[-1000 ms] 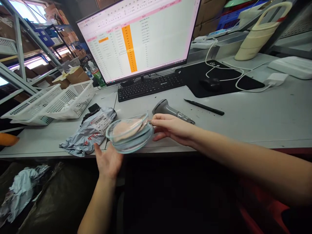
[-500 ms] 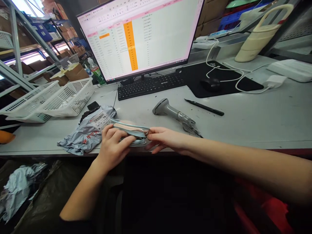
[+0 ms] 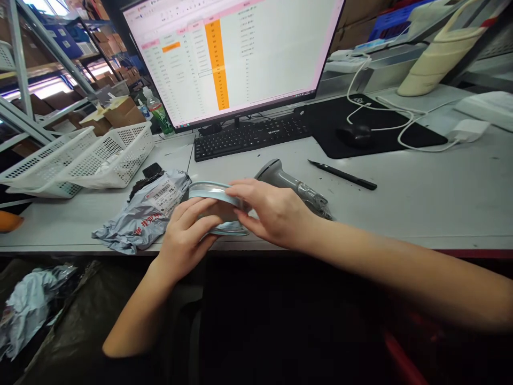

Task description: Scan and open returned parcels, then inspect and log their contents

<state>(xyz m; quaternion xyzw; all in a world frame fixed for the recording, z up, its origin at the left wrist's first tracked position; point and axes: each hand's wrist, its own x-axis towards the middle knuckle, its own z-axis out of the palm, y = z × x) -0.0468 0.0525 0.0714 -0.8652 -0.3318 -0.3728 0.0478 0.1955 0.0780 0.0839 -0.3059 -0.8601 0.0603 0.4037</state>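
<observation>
head | round pouch [image 3: 218, 193] pinched between both hands' fingers [image 3: 200, 208] | contents seemingly hidden

pouch [image 3: 216, 193]: middle hidden by both hands | scanner [image 3: 280, 179]: handle partly covered | parcel label [image 3: 163, 192]: print perhaps illegible

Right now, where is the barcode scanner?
In the head view, the barcode scanner lies on the desk behind the right hand, in front of the keyboard.

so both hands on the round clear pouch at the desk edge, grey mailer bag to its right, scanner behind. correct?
Not quite: the head view shows the grey mailer bag left of the round clear pouch, not right. Left hand and right hand both hold it; the scanner lies behind.
</observation>
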